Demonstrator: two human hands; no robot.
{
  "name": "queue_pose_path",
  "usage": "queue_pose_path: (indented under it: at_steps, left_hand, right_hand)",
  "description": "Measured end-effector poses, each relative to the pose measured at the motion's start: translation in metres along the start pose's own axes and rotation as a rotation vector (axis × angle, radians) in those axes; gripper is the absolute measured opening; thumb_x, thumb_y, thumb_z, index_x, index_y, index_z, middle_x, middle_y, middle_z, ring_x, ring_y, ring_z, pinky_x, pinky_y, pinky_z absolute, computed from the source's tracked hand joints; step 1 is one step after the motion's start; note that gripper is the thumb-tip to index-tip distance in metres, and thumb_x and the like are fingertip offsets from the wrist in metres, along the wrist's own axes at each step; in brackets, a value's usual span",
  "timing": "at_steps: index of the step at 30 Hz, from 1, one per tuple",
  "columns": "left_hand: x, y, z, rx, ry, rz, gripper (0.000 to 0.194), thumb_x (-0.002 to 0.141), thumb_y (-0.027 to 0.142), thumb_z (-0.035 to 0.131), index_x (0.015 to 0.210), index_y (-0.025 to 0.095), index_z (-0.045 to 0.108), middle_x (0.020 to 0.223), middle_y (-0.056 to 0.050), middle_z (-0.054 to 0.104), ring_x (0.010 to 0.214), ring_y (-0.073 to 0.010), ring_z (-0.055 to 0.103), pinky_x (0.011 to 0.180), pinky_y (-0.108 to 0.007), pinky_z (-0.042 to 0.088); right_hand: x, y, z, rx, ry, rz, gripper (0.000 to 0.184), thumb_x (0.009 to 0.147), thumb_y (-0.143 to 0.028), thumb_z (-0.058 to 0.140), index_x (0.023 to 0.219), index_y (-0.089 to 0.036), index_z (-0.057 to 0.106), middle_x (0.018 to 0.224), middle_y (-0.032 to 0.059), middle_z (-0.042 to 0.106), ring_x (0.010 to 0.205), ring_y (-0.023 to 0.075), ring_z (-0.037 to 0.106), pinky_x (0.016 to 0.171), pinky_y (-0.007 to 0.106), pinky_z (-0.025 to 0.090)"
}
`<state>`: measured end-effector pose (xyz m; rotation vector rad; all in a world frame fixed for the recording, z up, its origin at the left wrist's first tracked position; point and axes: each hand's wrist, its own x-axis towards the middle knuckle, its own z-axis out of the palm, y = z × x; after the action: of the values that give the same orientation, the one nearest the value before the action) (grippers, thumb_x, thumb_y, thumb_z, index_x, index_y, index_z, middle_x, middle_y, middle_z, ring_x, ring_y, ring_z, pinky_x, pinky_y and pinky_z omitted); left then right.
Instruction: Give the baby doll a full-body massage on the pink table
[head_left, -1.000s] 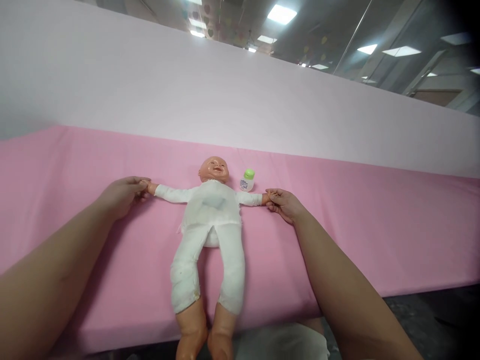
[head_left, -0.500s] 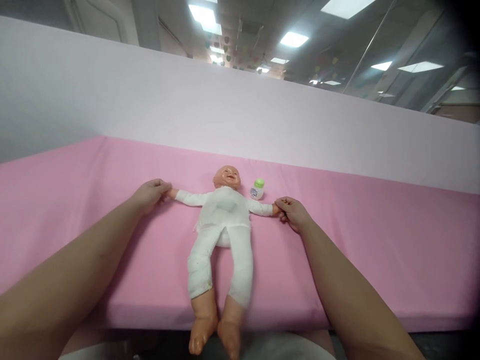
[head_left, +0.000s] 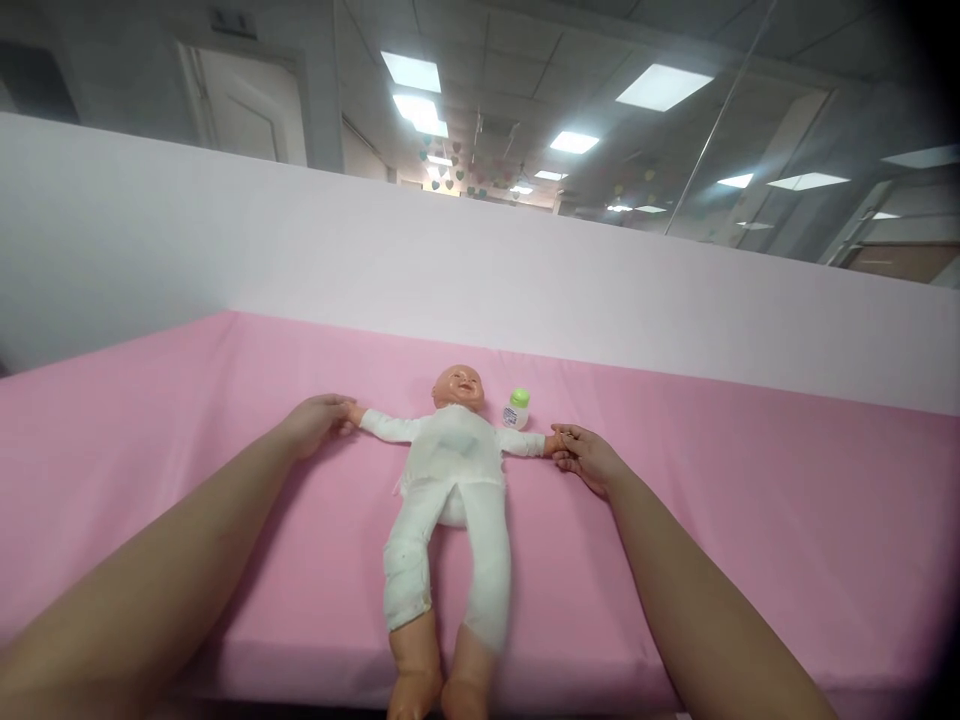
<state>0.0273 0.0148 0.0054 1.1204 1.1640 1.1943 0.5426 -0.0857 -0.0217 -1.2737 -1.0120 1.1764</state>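
A baby doll with a white cloth body and bare plastic head, hands and feet lies on its back, arms stretched out to both sides. My left hand is closed around the doll's hand on the left. On the other side, my right hand pinches the doll's other hand between thumb and fingers. A small clear bottle with a green cap lies between the doll's head and its arm on the right, touched by neither hand.
The doll rests on a pink padded surface, its feet reaching the front edge. A low white wall runs along the back. Beyond it, glass shows a room with ceiling lights and a white door.
The view has tilted up, so the doll, bottle and hands sit lower in the picture. Both hands keep hold of the doll's hands, and its arms stay spread.
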Motion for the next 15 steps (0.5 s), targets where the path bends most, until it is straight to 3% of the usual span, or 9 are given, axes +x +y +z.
queue_pose_path:
  at_steps: [3, 9, 15]
  left_hand:
    - [-0.001, 0.0, -0.001, -0.007, -0.021, 0.002, 0.036, 0.064, 0.014, 0.083, 0.097, 0.011, 0.069, 0.073, -0.007, 0.07, 0.053, -0.0129, 0.061, 0.056, -0.026, 0.055]
    - [-0.002, 0.001, -0.002, 0.036, -0.027, 0.007, 0.037, 0.062, 0.024, 0.089, 0.088, 0.015, 0.065, 0.069, -0.006, 0.068, 0.052, -0.014, 0.061, 0.048, -0.023, 0.048]
    - [-0.001, -0.003, -0.001, 0.066, -0.036, 0.031, 0.036, 0.068, 0.036, 0.088, 0.075, 0.018, 0.057, 0.063, -0.004, 0.065, 0.048, -0.0144, 0.058, 0.04, -0.022, 0.041]
  right_hand:
    - [-0.002, -0.001, -0.004, 0.011, -0.042, 0.006, 0.038, 0.082, -0.022, 0.08, 0.116, -0.018, 0.065, 0.087, 0.0069, 0.071, 0.07, 0.0155, 0.068, 0.067, 0.028, 0.064]
    - [0.004, 0.005, -0.002, -0.056, -0.054, -0.023, 0.038, 0.074, -0.029, 0.088, 0.101, -0.018, 0.065, 0.07, 0.0009, 0.067, 0.052, 0.0105, 0.057, 0.05, 0.023, 0.053]
    - [0.007, 0.009, -0.002, -0.177, 0.012, -0.051, 0.039, 0.078, -0.052, 0.082, 0.084, -0.018, 0.064, 0.051, -0.003, 0.057, 0.04, 0.01, 0.047, 0.037, 0.021, 0.037]
